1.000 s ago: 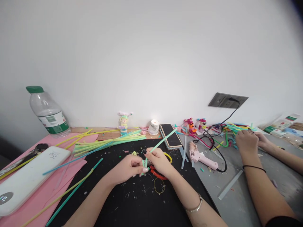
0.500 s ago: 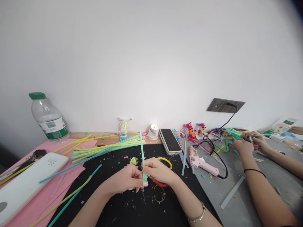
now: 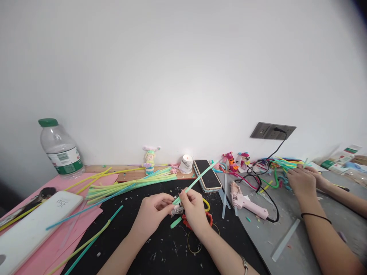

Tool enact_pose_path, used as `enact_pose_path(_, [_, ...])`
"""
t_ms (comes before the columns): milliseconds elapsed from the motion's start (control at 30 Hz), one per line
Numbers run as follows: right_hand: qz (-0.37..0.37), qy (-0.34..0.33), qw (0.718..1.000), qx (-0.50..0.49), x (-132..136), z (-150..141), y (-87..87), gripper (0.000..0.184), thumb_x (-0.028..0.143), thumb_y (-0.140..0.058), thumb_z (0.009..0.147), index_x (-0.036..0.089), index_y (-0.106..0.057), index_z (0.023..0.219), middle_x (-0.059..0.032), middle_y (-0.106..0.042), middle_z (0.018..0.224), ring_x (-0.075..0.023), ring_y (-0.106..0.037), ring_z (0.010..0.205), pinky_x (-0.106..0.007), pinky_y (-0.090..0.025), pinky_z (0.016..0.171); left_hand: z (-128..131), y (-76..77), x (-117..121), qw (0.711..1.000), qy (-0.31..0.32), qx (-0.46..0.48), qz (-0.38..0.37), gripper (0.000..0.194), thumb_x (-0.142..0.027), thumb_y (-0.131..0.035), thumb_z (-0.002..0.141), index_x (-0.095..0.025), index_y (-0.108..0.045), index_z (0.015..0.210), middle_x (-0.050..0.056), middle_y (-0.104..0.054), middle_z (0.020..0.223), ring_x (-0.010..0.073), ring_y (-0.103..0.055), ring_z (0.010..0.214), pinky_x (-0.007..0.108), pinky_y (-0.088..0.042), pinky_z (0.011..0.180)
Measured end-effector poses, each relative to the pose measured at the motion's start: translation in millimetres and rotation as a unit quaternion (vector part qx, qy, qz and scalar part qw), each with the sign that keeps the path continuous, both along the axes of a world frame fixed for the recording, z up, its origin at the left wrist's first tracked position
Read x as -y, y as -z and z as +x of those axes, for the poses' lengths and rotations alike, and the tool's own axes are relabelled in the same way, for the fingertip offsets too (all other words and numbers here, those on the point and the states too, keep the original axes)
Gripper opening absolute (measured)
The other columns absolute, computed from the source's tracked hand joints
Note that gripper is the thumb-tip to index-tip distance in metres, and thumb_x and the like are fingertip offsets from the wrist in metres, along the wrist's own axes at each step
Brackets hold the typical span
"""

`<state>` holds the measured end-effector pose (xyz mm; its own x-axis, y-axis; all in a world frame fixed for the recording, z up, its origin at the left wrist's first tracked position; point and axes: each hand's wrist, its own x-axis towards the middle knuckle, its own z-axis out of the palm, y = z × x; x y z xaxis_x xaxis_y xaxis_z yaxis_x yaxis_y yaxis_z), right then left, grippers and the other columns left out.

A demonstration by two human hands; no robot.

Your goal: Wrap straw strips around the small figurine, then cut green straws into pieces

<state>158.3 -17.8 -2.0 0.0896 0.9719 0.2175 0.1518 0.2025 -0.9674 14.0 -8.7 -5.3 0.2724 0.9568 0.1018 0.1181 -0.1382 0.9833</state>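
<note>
One green strip [image 3: 200, 176] slants from left fingers [image 3: 165, 210] up through right fingers [image 3: 184, 197].

The right hand [image 3: 195, 210] has a thumbnail [image 3: 179, 190] painted dark, close to black, and glossy-looking against the slender fingers [image 3: 197, 196]. Past the wrist, on the right forearm [image 3: 220, 248], sits a slim silvery bracelet [image 3: 245, 264], a narrow curved band of which only a short stretch shows near the lower edge of view. The left hand [image 3: 151, 210] and left forearm [image 3: 123, 248] are bare; the polish on that side's nails is too small to tell.
</note>
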Motion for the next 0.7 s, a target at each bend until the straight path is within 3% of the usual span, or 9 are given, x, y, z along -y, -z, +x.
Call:
enact_pose_path(133, [0.014, 0.012, 1.000, -0.020, 4.9, -6.0, 1.6, 0.036, 0.042, -0.049, 0.084, 0.017, -0.047, 0.058, 0.0017, -0.044, 0.054, -0.0111, -0.036, 0.051, -0.024, -0.030, 0.049, 0.2, 0.7, 2.5, 0.997, -0.046, -0.026, 0.059, 0.010, -0.028, -0.065, 0.070, -0.019, -0.068, 0.074, 0.004, -0.071, 0.073, 0.0196, -0.065, 0.065, 0.029, -0.052, 0.062])
enact_pose_path(300, [0.020, -0.014, 0.999, -0.042, 4.7, -6.9, 3.3, 0.034, 0.041, -0.051, 0.084, 0.018, -0.048, 0.059, 0.0024, -0.042, 0.054, -0.0108, -0.036, 0.049, -0.023, -0.030, 0.046, -0.6, -0.2, 3.9, 0.991, -0.087, -0.038, 0.096, 0.011, -0.028, -0.062, 0.073, -0.023, -0.071, 0.073, 0.003, -0.071, 0.069, 0.0194, -0.065, 0.061, 0.029, -0.051, 0.062])
enact_pose_path(700, [0.000, -0.064, 0.996, -0.059, 1.1, -4.6, 8.5, 0.032, 0.040, -0.051, 0.083, 0.018, -0.045, 0.060, 0.0046, -0.037, 0.052, -0.0093, -0.030, 0.047, -0.023, -0.025, 0.045, -5.1, -3.3, 4.3, 0.979, -0.055, -0.096, 0.174, 0.019, -0.025, -0.054, 0.080, -0.025, -0.069, 0.070, 0.002, -0.069, 0.068, 0.0190, -0.062, 0.065, 0.028, -0.045, 0.067])
